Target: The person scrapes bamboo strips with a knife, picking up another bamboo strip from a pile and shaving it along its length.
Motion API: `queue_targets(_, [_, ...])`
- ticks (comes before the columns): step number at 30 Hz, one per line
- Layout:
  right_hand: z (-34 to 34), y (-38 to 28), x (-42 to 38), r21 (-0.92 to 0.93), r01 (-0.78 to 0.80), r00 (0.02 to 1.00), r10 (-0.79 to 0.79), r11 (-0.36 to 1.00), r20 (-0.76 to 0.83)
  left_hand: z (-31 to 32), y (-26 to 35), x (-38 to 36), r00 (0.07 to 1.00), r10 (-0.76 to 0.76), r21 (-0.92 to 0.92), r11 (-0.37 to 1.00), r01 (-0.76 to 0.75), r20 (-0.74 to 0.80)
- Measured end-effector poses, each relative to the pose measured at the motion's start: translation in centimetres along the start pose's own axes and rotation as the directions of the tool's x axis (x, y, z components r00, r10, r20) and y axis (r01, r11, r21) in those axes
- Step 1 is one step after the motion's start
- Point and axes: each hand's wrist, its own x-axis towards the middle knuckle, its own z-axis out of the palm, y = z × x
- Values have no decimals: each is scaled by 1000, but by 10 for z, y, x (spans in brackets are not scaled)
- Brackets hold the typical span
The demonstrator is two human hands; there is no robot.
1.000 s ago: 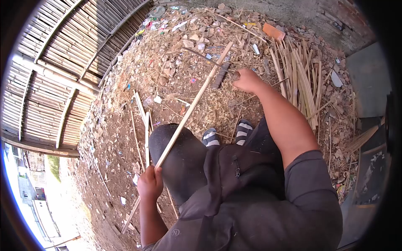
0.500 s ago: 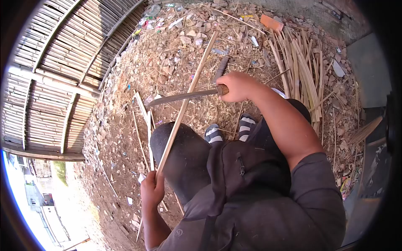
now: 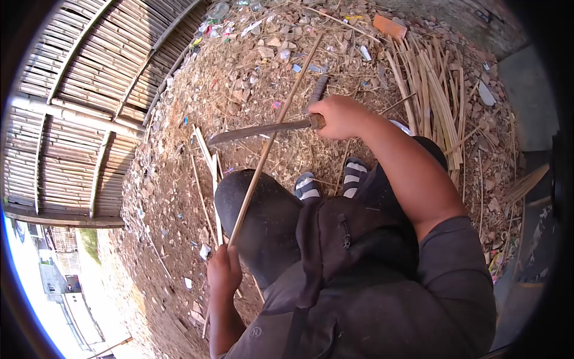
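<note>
My left hand point(image 3: 225, 270) is closed round the lower end of a long bamboo strip point(image 3: 253, 180). The strip slants up and away over my left knee, its narrow edge more toward me. My right hand point(image 3: 338, 117) grips the handle of a machete point(image 3: 263, 131). Its long, slightly curved blade points left and crosses over the strip, apparently touching it. Just beyond my right hand another dark, ribbed handle point(image 3: 320, 88) shows; the rest of it is hidden.
Several split bamboo strips point(image 3: 433, 90) lie piled at the right, with an orange brick point(image 3: 390, 27) behind them. More strips point(image 3: 206, 158) lie left of my knee. A bamboo fence point(image 3: 89, 78) stands at the left. Stones and litter cover the ground.
The bamboo strip has turned in my left hand from its pale, wide face to a narrower, browner side. The machete has shifted slightly up and left.
</note>
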Motion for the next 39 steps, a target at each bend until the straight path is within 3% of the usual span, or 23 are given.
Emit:
queue_targets(2, [8,19,8,88,-38,999,39,995,-18,4,2,-3,999,-23,82,996,25,-24])
queue_targets(5, [14,22,11,79,-68,992,75,995,-98,4,7,-2,998,-20,154,988,28,-53])
queue_targets(9, [-2,-24,-5,-182,-5,998,18,983,68,13,5,-2,988,23,233,972,13,-150])
queue_targets(12, [21,38,20,96,-212,975,217,973,-49,18,-1,-4,980,21,281,959,36,-198])
queue_targets(13, [13,42,25,113,-310,945,320,944,-74,15,0,-3,981,22,290,956,36,-195])
queue_targets(16, [0,29,19,81,-313,949,310,946,50,5,4,0,985,12,294,955,40,-174])
queue_targets(17, [18,28,14,9,-125,988,126,992,-89,5,4,1,986,15,290,956,34,-166])
queue_targets(20, [16,-12,-1,-115,10,991,6,993,137,14,-4,7,986,47,243,970,-7,-157])
queue_targets(21, [21,5,6,-2,10,990,-10,1000,139,17,-8,2,986,53,223,975,-17,-157])
queue_targets(24, [25,42,16,165,-203,948,236,965,-213,8,-3,4,997,-28,176,984,40,-68])
queue_targets(25, [10,42,17,260,-371,926,375,891,35,4,-3,4,998,-16,190,981,28,-65])
queue_targets(28, [15,20,10,79,-187,982,188,979,-9,-5,-3,7,999,5,136,991,0,-34])
queue_targets(29, [13,7,7,0,-101,991,101,995,89,-3,-7,7,999,20,126,992,-16,-30])
queue_targets(32, [12,-4,6,-41,-25,983,32,999,180,7,-14,6,990,85,168,984,-65,-114])
queue_targets(33, [27,29,15,129,-141,987,129,982,92,7,-16,-4,995,55,170,985,-40,-85])
queue_targets(36, [11,58,26,100,-343,939,342,934,19,-2,-10,10,996,46,147,989,-34,-78])
queue_targets(37, [8,55,24,142,-358,934,353,923,57,-8,-9,10,997,49,132,990,-42,-56])
queue_targets(39, [17,46,21,107,-214,976,216,971,-4,-13,-9,11,997,68,99,993,-65,-23])
